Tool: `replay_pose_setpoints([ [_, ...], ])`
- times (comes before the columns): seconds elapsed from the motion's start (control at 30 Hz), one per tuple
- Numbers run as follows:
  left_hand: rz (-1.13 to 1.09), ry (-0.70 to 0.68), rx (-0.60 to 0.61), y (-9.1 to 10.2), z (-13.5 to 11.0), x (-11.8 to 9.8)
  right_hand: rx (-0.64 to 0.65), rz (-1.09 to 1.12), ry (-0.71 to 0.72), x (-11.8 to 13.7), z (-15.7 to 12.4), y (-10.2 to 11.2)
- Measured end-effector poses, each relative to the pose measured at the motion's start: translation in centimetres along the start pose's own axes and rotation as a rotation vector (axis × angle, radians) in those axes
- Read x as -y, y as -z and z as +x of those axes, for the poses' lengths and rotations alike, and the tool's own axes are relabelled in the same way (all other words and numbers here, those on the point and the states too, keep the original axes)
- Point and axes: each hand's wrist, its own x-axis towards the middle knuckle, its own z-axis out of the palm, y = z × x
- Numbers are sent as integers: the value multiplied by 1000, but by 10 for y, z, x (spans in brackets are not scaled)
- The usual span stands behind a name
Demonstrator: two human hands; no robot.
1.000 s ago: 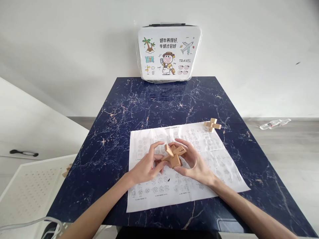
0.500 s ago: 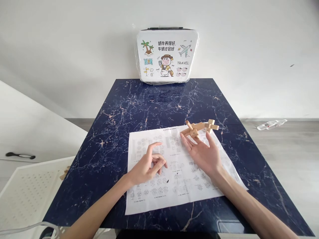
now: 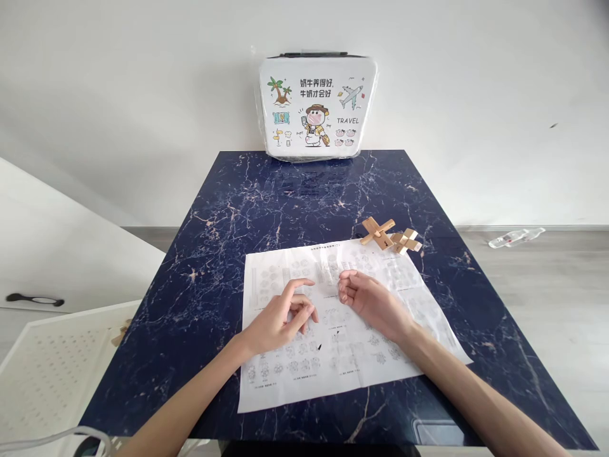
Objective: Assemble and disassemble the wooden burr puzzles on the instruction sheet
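Observation:
A white printed sheet (image 3: 352, 355) with rows of small diagrams lies on the table under both of my hands. My left hand (image 3: 284, 317) rests over its left half, index finger stretched out, the other fingers loosely bent, with nothing in it. Over the right half is my right hand (image 3: 375, 304), also free of any object, its fingers loosely curved toward the left. Beyond it, by the sheet's far right corner, lies a cross-shaped wooden interlocking puzzle (image 3: 379, 233). A smaller wooden burr puzzle (image 3: 405, 242) sits close on its right; whether they touch I cannot tell.
A white cartoon-printed case (image 3: 318, 105) in clear plastic stands at the far edge of the blue marbled table (image 3: 285, 197), by the wall. At lower left is a white perforated basket (image 3: 57, 355) with a wooden piece. Clear plastic packaging (image 3: 516, 238) lies on the floor at right.
My right hand has let go of the cross-shaped wooden puzzle, which now lies beside the smaller one, and has drawn back toward me and left. My left hand has hardly moved.

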Motion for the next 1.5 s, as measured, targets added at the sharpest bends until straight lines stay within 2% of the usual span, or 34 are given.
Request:
replay_pose_setpoints([
  [0.43, 33, -30, 12, 1, 2, 2, 3, -60, -23, 0, 2, 3],
  [1.5, 47, -5, 24, 3, 2, 2, 0, -82, -37, 3, 0, 1],
])
